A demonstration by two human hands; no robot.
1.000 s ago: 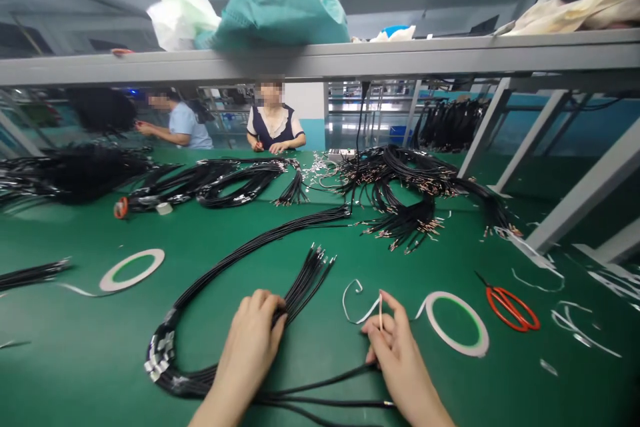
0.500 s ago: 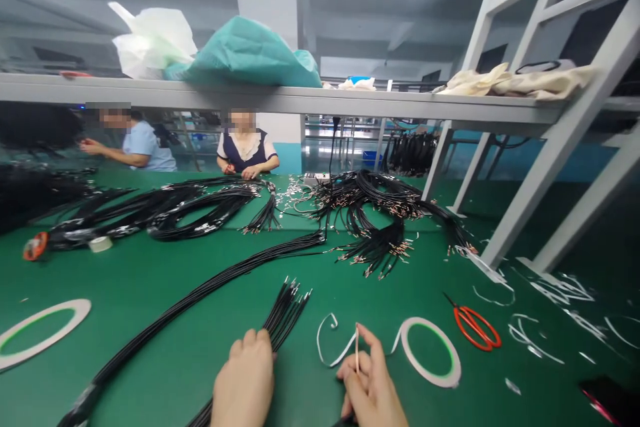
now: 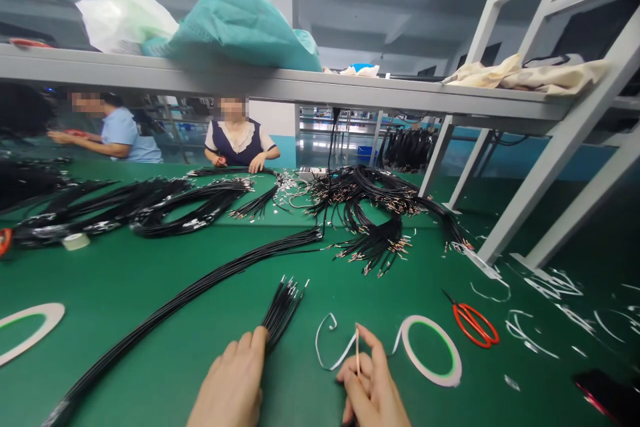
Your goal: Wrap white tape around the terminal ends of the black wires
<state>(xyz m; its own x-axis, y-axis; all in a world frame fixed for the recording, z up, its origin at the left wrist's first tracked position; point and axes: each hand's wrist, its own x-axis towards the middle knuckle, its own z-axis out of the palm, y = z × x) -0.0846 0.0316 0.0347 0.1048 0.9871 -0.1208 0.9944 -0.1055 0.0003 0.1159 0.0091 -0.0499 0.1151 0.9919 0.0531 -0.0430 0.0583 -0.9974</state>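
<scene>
So here's what I'm seeing at this bench: the person's left hand (image 3: 231, 381) is closed tight around a bundle of black wires (image 3: 281, 312), down at the near edge of the green workbench (image 3: 125, 283), with the crimped metal tips fanning up and out past the fingers. Their right hand (image 3: 373, 380) is just beside it, pinched narrow, thumb and fingers holding a thin tan stick (image 3: 357, 351) upright, maybe a toothpick, though it's too small to swear to. A curl of white tape (image 3: 325, 343) lies right by that hand and runs across to a white tape roll (image 3: 430, 373), which sits just to the right. Past that are red-handled scissors (image 3: 473, 324), with white tape scraps (image 3: 540, 283) scattered around them. A long run of black wires (image 3: 175, 297) stretches diagonally across the bench, and behind it is a big tangled heap of terminated wires (image 3: 373, 203). More black bundles (image 3: 185, 210) lie along the far left, near a second white tape roll (image 3: 30, 323). Across the bench, two co-workers (image 3: 233, 137) (image 3: 115, 137) have their hands at the far side, though I can't make out what those hands are doing. Overhead, a grey shelf (image 3: 280, 88) carries a teal bag (image 3: 240, 27) and a white plastic bag (image 3: 120, 13).
</scene>
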